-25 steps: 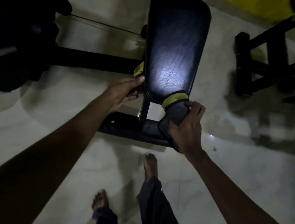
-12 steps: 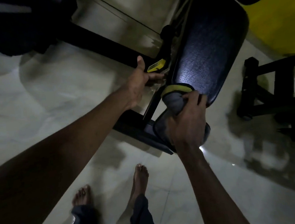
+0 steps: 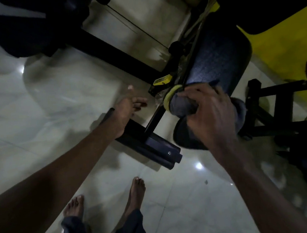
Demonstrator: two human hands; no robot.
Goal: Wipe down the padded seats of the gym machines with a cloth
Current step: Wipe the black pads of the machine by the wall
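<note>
A dark padded seat (image 3: 218,58) slants up to the right in the head view. My right hand (image 3: 210,115) presses a grey cloth with a yellow edge (image 3: 177,105) against the seat's near end and is shut on it. Loose cloth hangs below that hand. My left hand (image 3: 127,107) hovers left of the seat, blurred, with fingers apart and nothing in it, just off the machine's black frame (image 3: 147,143).
A yellow tag (image 3: 161,80) sticks out beside the seat. Another black machine frame (image 3: 270,106) stands to the right, and a dark machine base (image 3: 30,28) fills the upper left. A yellow floor patch (image 3: 282,49) lies far right. My bare feet (image 3: 135,194) stand on pale tiles.
My left hand has come off the seat's edge and drifted left and down. My right hand with the cloth has shifted up onto the seat's near end. The view has swung left.
</note>
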